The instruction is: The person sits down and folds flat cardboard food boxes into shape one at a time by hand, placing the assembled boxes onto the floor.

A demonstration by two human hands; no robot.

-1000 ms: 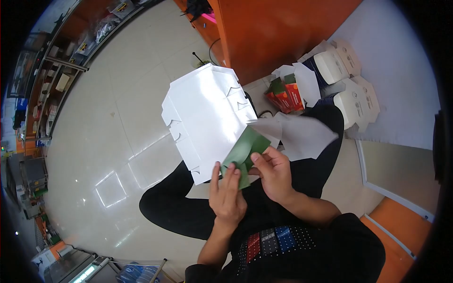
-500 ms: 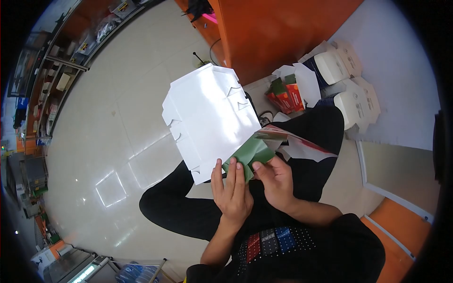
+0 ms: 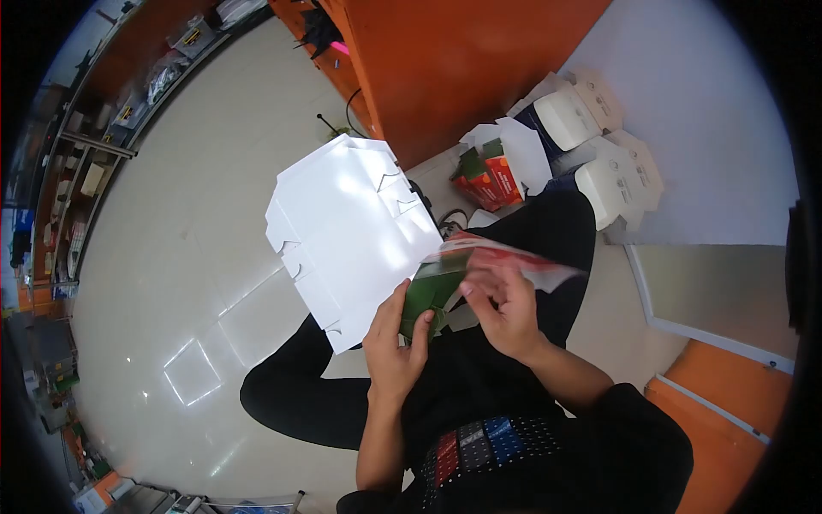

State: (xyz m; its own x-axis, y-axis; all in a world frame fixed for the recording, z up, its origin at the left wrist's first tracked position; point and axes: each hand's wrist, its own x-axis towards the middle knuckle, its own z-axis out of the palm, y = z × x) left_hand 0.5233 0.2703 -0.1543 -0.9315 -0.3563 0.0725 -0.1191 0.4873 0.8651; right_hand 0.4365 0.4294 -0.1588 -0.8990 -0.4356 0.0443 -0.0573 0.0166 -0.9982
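A partly folded carton lies over my lap. Its broad white panel (image 3: 355, 231), with cut tabs and slots along the edges, stretches forward and to the left. My left hand (image 3: 396, 347) grips the carton's green side (image 3: 428, 295) near its lower end, thumb towards the right and fingers along the left edge. My right hand (image 3: 507, 317) is just right of the green side, thumb bent and fingers curled in front of a red and white printed panel (image 3: 522, 261). Motion smears those fingertips, so whether they hold the panel cannot be made out.
A red and green carton (image 3: 492, 176) stands open on the floor ahead, next to several white and dark blue cartons (image 3: 569, 120) by the wall. An orange cabinet (image 3: 445, 68) rises behind them. Shelves (image 3: 111, 128) hold goods at the left. A framed panel (image 3: 702, 291) is at the right.
My right hand has left the green flap and moved up to the red printed panel, which has shifted. My left fingers have closed round the green side. The whole view has shifted slightly.
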